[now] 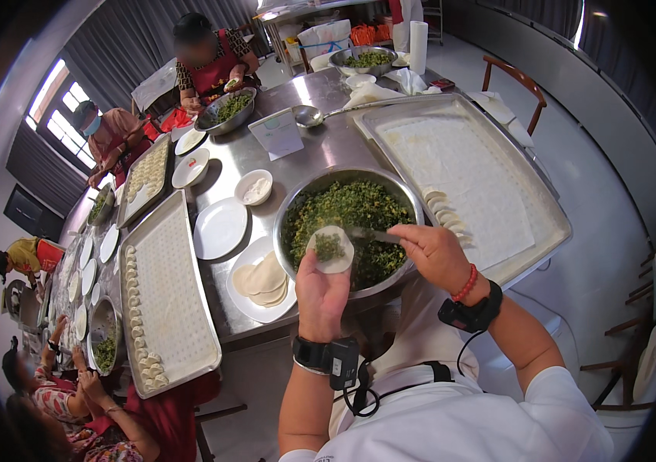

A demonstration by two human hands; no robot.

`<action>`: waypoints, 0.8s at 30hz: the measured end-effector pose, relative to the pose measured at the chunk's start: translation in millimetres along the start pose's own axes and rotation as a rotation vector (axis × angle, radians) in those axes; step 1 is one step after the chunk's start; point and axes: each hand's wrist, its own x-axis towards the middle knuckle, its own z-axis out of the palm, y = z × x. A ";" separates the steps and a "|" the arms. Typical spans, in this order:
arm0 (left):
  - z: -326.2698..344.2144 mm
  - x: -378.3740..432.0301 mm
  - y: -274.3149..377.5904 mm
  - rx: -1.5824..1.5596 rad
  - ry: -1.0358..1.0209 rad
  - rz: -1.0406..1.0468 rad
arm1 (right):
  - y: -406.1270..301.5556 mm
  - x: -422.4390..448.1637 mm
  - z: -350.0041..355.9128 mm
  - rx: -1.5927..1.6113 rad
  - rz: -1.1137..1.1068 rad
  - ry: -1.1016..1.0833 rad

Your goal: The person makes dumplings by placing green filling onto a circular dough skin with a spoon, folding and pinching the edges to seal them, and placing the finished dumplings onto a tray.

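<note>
My left hand [323,297] holds a round dough wrapper [336,263] with chopped green filling [329,246] on its middle, above the near rim of a large metal bowl [411,199]. The bowl is filled with a chopped green and yellow mixture [356,202]. My right hand [434,254] grips the handle of a flat metal utensil [377,234], its far end blurred beside the wrapper. Left of the bowl, a white plate [237,291] bears a stack of wrappers [264,280]. Several folded dumplings [446,213] lie on the lined tray to the right.
Metal trays [553,222] flank the steel table [328,141], the left one [175,289] with a row of dumplings [134,312]. A bowl of white powder [254,187], an empty plate [221,228], a ladle [309,116] and a card [277,133] stand beyond. Several people work around.
</note>
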 end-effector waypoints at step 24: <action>-9.3 -9.2 1.6 -0.003 -0.017 -0.014 | 3.4 -8.8 27.2 -0.085 -0.088 0.078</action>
